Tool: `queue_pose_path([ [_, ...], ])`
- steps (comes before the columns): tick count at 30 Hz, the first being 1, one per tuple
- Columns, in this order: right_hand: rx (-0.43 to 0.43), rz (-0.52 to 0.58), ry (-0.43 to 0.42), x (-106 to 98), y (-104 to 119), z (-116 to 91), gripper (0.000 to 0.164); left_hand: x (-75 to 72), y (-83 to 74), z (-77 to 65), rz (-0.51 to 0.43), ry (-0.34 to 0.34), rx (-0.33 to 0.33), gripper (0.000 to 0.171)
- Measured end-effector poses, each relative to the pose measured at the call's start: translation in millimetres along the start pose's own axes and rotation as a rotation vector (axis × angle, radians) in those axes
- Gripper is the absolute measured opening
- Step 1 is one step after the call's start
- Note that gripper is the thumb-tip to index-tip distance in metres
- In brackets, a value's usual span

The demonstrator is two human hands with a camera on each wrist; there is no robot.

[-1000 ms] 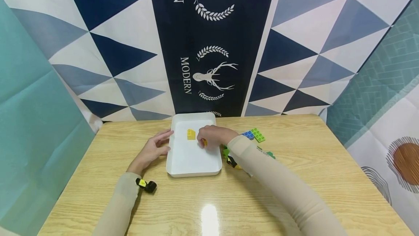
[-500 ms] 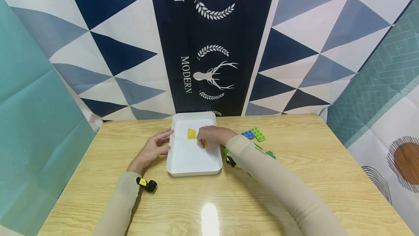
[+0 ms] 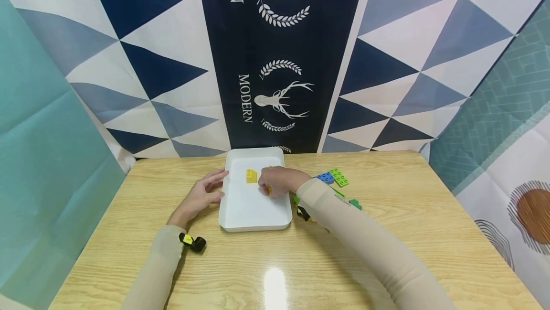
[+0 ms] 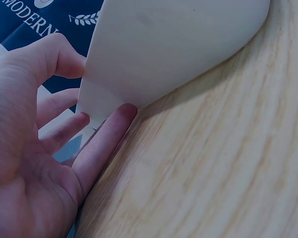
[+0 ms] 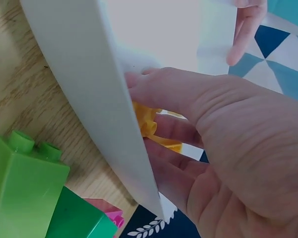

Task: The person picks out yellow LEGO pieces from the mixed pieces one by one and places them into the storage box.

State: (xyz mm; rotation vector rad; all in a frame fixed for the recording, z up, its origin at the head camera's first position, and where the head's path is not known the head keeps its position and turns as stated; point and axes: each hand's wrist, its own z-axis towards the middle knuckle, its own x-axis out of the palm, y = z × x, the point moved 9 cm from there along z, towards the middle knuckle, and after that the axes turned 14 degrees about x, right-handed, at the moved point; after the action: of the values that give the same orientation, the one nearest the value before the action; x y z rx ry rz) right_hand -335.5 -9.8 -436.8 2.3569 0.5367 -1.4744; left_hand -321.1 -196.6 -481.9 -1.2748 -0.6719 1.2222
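Observation:
A white tray [image 3: 255, 214] lies on the wooden table, near its back edge. Inside it a yellow toy building brick [image 3: 251, 176] sits apart from both hands. My right hand [image 3: 279, 181] reaches into the tray's right side, pinching another yellow brick [image 5: 148, 123] between thumb and fingers. That brick is mostly hidden by the hand in the head view; its studs show in the right wrist view. At the tray's left wall, my left hand [image 3: 199, 197] touches the outside with fairly straight, spread fingertips [image 4: 125, 111].
Right of the tray lie a blue brick [image 3: 325, 177], a light green brick [image 3: 339, 177] and other green pieces [image 3: 355, 203], partly hidden by the right forearm. A pink piece [image 5: 104, 207] shows beside them in the right wrist view. A patterned cloth [image 3: 275, 61] hangs behind the table.
Almost nothing differs. My right hand stays at the same spot in the tray with the yellow brick, and my left hand keeps its place on the tray's left wall.

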Motion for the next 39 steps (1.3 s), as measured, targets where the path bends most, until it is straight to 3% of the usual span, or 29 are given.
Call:
queue_pose_path([
  [11,0.036,0.051,0.042,0,-3,-2,0.016,0.4,0.3,-0.8,0.004,0.001,0.0,0.066],
  [20,0.009,0.057,0.064,-4,1,-5,0.015,-1.3,1.1,-2.1,0.025,-0.007,-0.008,0.067],
  [39,0.002,-0.002,0.08,-14,3,-9,0.014,1.0,-1.7,-0.8,0.008,-0.009,-0.002,0.067],
])
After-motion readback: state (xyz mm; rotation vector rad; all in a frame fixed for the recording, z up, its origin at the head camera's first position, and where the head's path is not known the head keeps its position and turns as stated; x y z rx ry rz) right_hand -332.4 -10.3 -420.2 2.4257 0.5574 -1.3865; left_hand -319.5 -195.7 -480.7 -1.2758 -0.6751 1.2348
